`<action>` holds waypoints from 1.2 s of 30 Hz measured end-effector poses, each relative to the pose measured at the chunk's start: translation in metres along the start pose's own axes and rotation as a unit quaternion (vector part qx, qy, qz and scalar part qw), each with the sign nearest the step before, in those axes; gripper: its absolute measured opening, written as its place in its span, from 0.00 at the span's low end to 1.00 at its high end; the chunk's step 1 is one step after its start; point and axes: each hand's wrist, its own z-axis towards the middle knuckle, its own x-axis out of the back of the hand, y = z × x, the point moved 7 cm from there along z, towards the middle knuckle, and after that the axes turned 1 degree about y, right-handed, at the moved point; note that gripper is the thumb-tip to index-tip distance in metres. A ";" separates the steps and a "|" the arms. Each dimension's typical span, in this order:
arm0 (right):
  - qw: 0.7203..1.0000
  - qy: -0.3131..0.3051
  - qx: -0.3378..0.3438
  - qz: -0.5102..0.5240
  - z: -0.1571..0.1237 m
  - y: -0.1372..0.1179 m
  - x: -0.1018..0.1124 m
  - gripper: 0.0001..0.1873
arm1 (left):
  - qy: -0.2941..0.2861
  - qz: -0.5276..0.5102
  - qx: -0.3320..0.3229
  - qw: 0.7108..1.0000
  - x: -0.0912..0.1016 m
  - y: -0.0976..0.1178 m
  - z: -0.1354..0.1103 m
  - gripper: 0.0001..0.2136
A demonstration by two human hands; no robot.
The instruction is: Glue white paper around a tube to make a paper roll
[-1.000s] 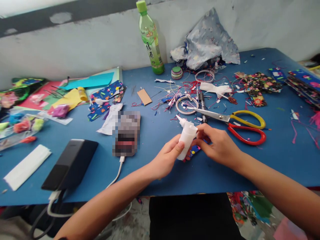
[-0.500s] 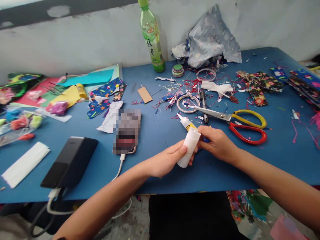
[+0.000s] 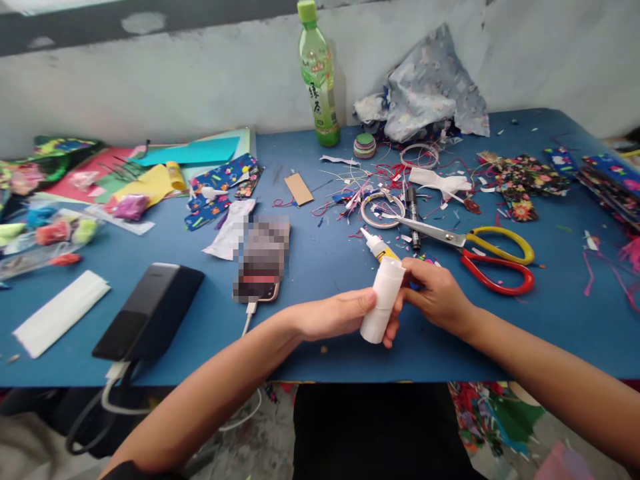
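My left hand (image 3: 334, 315) is closed round a white plastic tube (image 3: 381, 301), held tilted just above the blue table (image 3: 320, 267) near its front edge. My right hand (image 3: 436, 293) is closed beside the tube's upper end. It pinches a small glue bottle (image 3: 379, 247) with a yellow label and a white nozzle that points up and left. The bottle's lower part is hidden behind the tube and my fingers.
Scissors (image 3: 470, 247) with yellow and red handles lie just beyond my right hand, next to a black marker (image 3: 413, 220) and a tape ring (image 3: 383, 208). A phone (image 3: 263, 260) on a cable and a black power bank (image 3: 150, 310) lie left. A green bottle (image 3: 320, 80) stands at the wall.
The white tube has slid down off the glue bottle, baring the yellow label and nozzle. Both hands have stayed close together near the table's front edge.
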 end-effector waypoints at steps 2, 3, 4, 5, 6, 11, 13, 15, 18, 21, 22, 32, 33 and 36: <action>1.000 0.007 -0.003 0.019 -0.001 -0.001 0.000 0.09 | -0.017 -0.005 0.004 1.000 -0.003 0.000 0.000 0.24; 0.999 0.012 -0.005 0.030 -0.001 -0.002 0.000 0.09 | -0.025 -0.010 0.006 1.000 -0.004 0.000 -0.001 0.24; 0.999 0.016 -0.009 0.041 -0.002 -0.003 0.000 0.09 | -0.032 -0.017 0.006 0.999 -0.005 0.000 -0.001 0.24; 0.998 0.020 -0.013 0.052 -0.002 -0.004 0.000 0.09 | -0.038 -0.024 0.007 0.999 -0.007 0.000 -0.001 0.24; 0.998 0.023 -0.018 0.061 -0.003 -0.004 0.000 0.09 | -0.043 -0.029 0.007 0.999 -0.008 -0.001 -0.001 0.24; 0.995 0.023 -0.042 0.092 -0.003 -0.002 -0.002 0.12 | -0.036 -0.036 0.003 0.999 -0.010 0.000 0.000 0.24; 0.992 0.021 -0.060 0.105 -0.001 -0.001 -0.002 0.14 | -0.023 -0.048 0.000 0.999 -0.010 0.003 0.001 0.23; 0.989 0.024 -0.084 0.118 0.002 0.000 0.000 0.17 | -0.014 -0.067 0.000 0.998 -0.011 0.007 0.002 0.23; 0.988 0.003 -0.073 0.135 0.006 -0.008 0.003 0.22 | -0.008 -0.091 -0.010 0.996 -0.012 0.014 0.000 0.27; 0.992 -0.028 -0.019 0.125 0.006 -0.020 0.008 0.24 | 0.014 -0.077 -0.039 0.996 -0.009 0.019 -0.004 0.30; 0.993 -0.026 -0.017 0.115 0.006 -0.021 0.010 0.23 | 0.023 -0.067 -0.048 0.996 -0.007 0.021 -0.005 0.29; 0.999 -0.003 0.024 0.037 0.004 -0.024 0.016 0.02 | 0.098 0.034 -0.100 0.990 0.004 0.026 -0.004 0.23; 0.999 -0.004 0.030 0.037 0.004 -0.025 0.016 0.02 | 0.107 0.048 -0.108 0.987 0.005 0.026 -0.004 0.23; 0.998 0.003 0.035 0.044 0.003 -0.026 0.017 0.02 | 0.117 0.101 -0.122 0.980 0.007 0.027 -0.004 0.25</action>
